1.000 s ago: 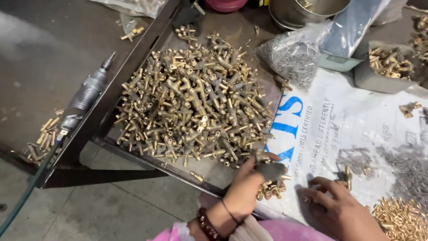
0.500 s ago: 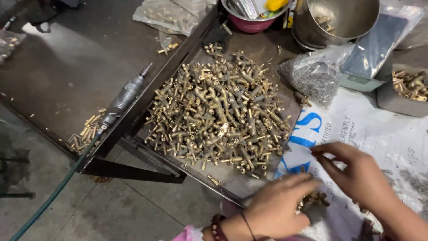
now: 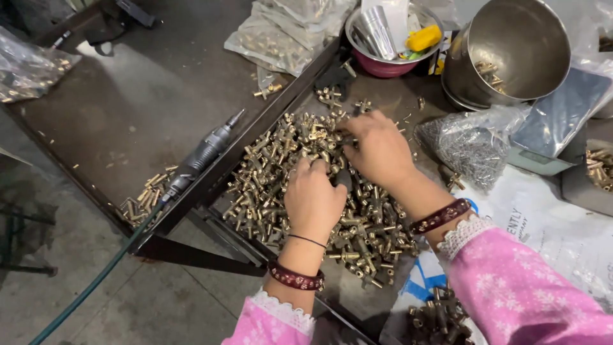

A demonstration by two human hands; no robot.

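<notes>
With my left hand (image 3: 314,199) and right hand (image 3: 379,148) pressed fingers-down into the heap of brass fittings (image 3: 281,160), grip hidden, a careless sweep could spill pieces over the tray's edge (image 3: 255,137).

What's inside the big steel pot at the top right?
A few brass fittings lie against the inner left wall of the steel pot. The rest of the visible inside looks bare metal; the near wall hides the bottom, so anything there can't be seen.

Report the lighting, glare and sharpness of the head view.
Head view: even, soft light; bright glare inside the steel pot and on the plastic bags; left hand and right hand sharp over the brass fittings; the floor at lower left darker.
</notes>
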